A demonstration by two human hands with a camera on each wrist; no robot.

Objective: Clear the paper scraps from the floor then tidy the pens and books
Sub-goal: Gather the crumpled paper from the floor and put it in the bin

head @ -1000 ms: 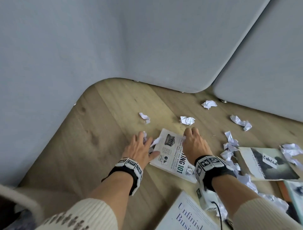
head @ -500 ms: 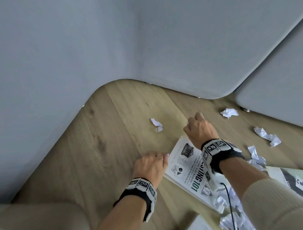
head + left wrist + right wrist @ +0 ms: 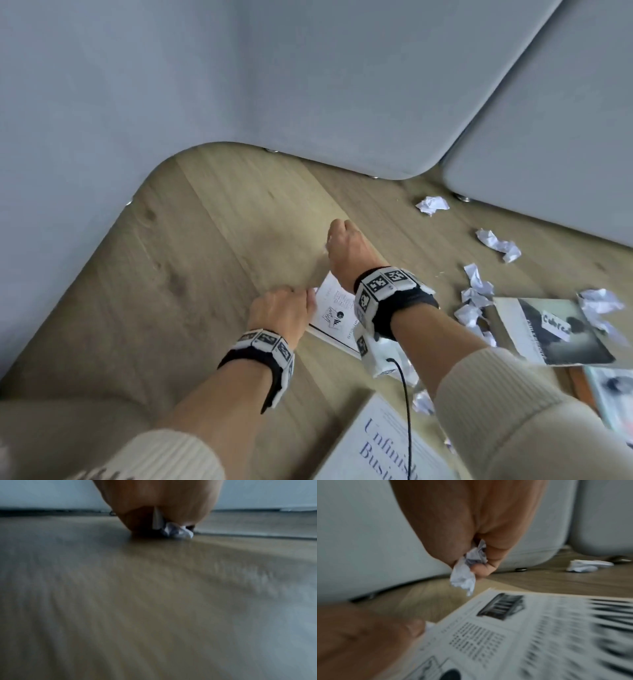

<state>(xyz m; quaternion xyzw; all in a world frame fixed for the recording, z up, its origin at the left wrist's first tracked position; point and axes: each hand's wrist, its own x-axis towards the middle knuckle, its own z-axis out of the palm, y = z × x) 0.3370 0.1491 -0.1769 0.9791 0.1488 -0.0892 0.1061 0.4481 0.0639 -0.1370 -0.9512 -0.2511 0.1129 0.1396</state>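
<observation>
Step in hand: scrap pickup, floor phase; pens and books not started. Right hand (image 3: 471, 534) is curled round a crumpled scrap (image 3: 465, 574), which pokes out below the fingers, lifted just over the far corner of the white book (image 3: 522, 635). Left hand (image 3: 279, 310) is fisted low on the floor (image 3: 212, 260) at that book's left edge, clamping another scrap (image 3: 176, 532) that touches the boards.

My read: both hands are loaded, so the next move needs either a dump spot (no bin in view) or packing more paper into the same fists. Remaining scraps sit right: one far scrap (image 3: 432, 205) near the sofa foot, a strip (image 3: 498, 245) nearer, and a cluster (image 3: 474, 298) against the dark book (image 3: 561, 335). More scraps lie near the right forearm, beside the blue-lettered book (image 3: 383, 442).

Room: open floor left and far of the hands. The grey sofa (image 3: 308, 85) bounds left and far sides, its base curving over the floor; small feet show at that edge. Right side is crowded with books and paper, so reaching there likely means crossing over the white book. The wrist cable (image 3: 406, 411) trails over the near book; possible snag.
</observation>
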